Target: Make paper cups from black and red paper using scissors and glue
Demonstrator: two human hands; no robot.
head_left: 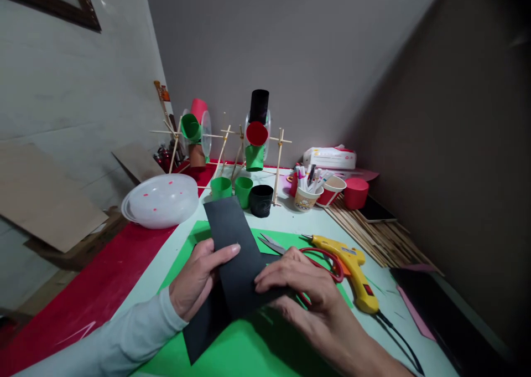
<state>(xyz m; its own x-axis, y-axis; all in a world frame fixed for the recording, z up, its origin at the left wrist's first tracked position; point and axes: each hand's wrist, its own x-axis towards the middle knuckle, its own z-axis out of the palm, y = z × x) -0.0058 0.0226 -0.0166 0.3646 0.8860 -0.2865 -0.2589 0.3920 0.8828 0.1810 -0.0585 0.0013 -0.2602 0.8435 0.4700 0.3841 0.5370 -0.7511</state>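
A strip of black paper point(232, 238) is held over a green paper sheet point(244, 349) on the table. My left hand point(197, 277) grips its left edge, thumb lying across the top. My right hand point(302, 291) pinches the strip's right side, fingers pressed down on it. Red-handled scissors point(319, 258) lie just behind my right hand, partly hidden by it. A yellow glue gun point(352, 269) lies to the right of the scissors, its black cord trailing toward the front.
Green and black paper cups point(243, 191) stand behind the paper, in front of stick frames carrying cups point(255, 144). A clear plastic bowl point(161, 200) sits upside down at left. A cup of markers point(307, 194), bamboo sticks point(373, 227) and a red sheet point(91, 294) surround the work area.
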